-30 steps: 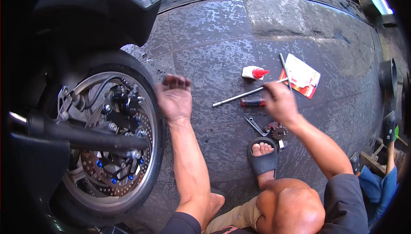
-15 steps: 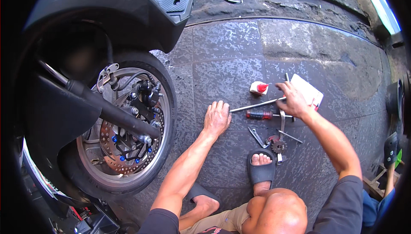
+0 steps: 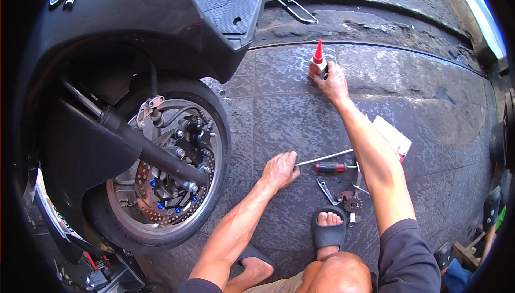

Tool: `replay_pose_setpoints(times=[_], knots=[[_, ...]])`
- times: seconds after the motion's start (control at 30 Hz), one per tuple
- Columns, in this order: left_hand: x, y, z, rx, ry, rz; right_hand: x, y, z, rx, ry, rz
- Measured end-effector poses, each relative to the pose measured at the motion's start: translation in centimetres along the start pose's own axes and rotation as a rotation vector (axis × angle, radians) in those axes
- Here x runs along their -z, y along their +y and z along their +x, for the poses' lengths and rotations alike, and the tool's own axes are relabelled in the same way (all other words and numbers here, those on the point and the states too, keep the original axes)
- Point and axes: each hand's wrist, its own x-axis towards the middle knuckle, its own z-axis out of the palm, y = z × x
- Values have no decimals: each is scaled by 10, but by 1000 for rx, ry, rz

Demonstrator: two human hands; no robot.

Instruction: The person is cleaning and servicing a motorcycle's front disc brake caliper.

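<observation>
My right hand reaches far forward over the floor, its fingers wrapped round a small white bottle with a pointed red nozzle that stands up. Nearer to me, my left hand is closed on one end of a long thin metal rod. The rod slants away to the right, and its far end is hidden behind my right forearm. Close beside it lies a screwdriver with a red and black handle.
On the left stands a motorbike's front wheel, with a drilled brake disc and a fork leg. A white and red flat packet lies right of my forearm. Near my sandal are pliers-like tool and a toothed metal piece.
My right hand has left the rod, moved forward and left, and taken hold of the bottle, now farther away. My left hand stays on the rod. The view has shifted slightly.
</observation>
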Motion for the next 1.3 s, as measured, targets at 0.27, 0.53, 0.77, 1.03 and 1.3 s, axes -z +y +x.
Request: replay_pose_setpoints(times=[0.27,0.53,0.77,1.03,1.3], knots=[[23,-6,-4,299,-164,-592,30,16,-43,-10,-108,-154],[53,2,6,213,-50,-861,175,44,-137,-699,-554,343],[85,-8,-11,412,580,-1979,184,-66,-163,-381,-887,584],[97,-19,-15,435,833,-1879,150,-111,-164,355,-531,247],[100,-13,-13,495,892,-1941,161,-132,-159,728,-329,-117]])
